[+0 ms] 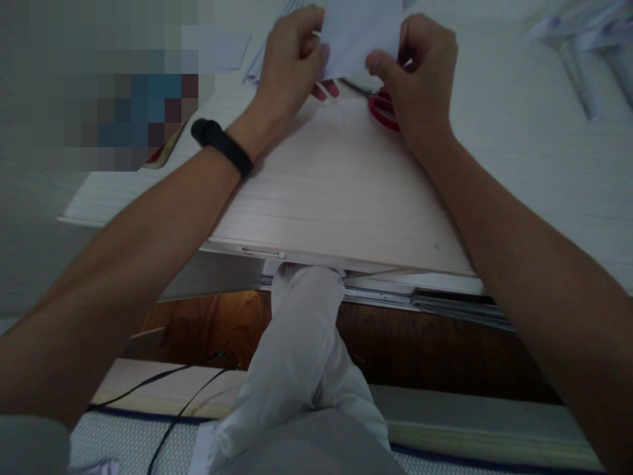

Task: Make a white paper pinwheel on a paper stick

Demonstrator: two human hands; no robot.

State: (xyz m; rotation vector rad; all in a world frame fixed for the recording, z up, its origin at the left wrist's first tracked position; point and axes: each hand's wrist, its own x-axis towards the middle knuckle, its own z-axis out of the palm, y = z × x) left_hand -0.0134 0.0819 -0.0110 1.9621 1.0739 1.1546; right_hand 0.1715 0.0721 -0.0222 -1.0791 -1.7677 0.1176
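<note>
A sheet of white paper (359, 36) is held up above the pale wooden table, its top cut off by the frame edge. My left hand (294, 63) pinches the paper's left edge between thumb and fingers; a black band circles that wrist. At the opposite edge, my right hand (428, 79) grips the paper with its thumb in front. Red-handled scissors (382, 113) lie on the table just beneath, partly hidden by my right hand and the paper.
Clear plastic-wrapped items (581, 79) lie at the upper right of the table (326, 191). A pale flat sheet (235, 51) sits at upper left, near a blurred-out patch. Below the front edge are my legs, a drawer rail (380, 297) and black cables (173, 425).
</note>
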